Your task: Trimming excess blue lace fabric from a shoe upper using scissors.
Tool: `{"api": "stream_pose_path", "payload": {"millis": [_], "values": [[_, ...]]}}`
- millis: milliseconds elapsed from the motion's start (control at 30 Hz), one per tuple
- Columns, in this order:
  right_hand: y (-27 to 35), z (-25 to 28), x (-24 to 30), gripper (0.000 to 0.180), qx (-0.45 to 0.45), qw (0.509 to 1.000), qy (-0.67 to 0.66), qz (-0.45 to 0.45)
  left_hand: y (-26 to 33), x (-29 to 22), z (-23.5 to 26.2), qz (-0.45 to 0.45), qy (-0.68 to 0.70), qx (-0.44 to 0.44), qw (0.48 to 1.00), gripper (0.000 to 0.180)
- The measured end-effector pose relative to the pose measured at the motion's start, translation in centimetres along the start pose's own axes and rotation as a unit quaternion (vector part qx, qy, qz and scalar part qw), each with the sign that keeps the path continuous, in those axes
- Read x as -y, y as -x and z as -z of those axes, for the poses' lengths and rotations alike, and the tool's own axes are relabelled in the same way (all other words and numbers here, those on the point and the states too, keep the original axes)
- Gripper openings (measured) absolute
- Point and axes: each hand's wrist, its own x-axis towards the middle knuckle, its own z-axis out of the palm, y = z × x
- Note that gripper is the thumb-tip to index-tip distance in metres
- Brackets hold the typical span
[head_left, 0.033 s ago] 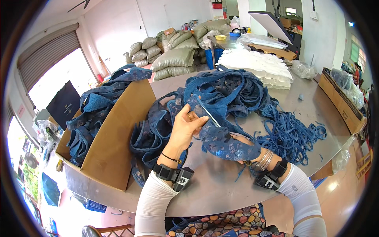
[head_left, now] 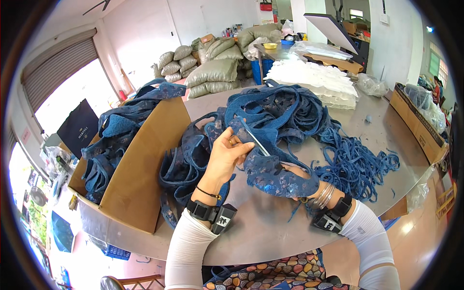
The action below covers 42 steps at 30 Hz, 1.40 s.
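My left hand [head_left: 227, 152] pinches a dark blue patterned fabric strip [head_left: 282, 179] between thumb and fingers, above the middle of the table. A long thin metal blade, seemingly of scissors [head_left: 258, 141], lies along the strip just right of my left thumb. My right hand [head_left: 296, 170] is closed round the scissors' handle end, mostly covered by the draped strip, so the handles and most fingers are hidden. Beyond both hands lies a heap of wide blue strips [head_left: 295, 108]. More looped strips [head_left: 186, 166] lie left of my left hand. A tangle of narrow blue offcuts [head_left: 355, 164] spreads to the right.
On the left of the metal table [head_left: 241, 237] stands a cardboard box [head_left: 147, 169] filled with blue strips. White layered sheets [head_left: 311, 79] are stacked at the back. A long cardboard box [head_left: 418, 125] with plastic bags sits right. Stuffed sacks [head_left: 212, 72] are piled behind.
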Motion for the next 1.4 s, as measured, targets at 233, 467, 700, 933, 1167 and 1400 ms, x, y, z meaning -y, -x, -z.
{"api": "stream_pose_path", "payload": {"millis": [233,467,700,933,1167,1400], "values": [[0.1,-0.3,-0.4,0.052,-0.028,0.999,0.017,0.01,0.0,-0.2,-0.5,0.012,0.074,-0.071,0.995,0.02],[0.0,-0.6,-0.8,0.049,0.037,0.99,-0.102,0.09,0.1,0.6,-1.9,-0.061,0.058,-0.057,0.995,0.038],[0.1,-1.0,-0.5,0.047,0.01,0.987,-0.131,0.09,0.2,0.6,-2.7,-0.078,0.075,-0.073,0.991,0.032],[-0.3,-1.3,-0.5,0.046,0.004,0.988,-0.125,0.088,0.3,0.3,-3.0,-0.082,0.081,-0.076,0.99,0.029],[-0.5,-1.4,-0.4,0.043,-0.008,0.99,-0.131,0.057,0.1,0.4,-2.8,-0.083,0.096,-0.069,0.99,0.034],[-1.7,-0.9,-1.1,0.039,-0.029,0.982,-0.187,0.018,0.4,-0.4,-3.1,-0.06,0.118,-0.078,0.988,0.02]]}}
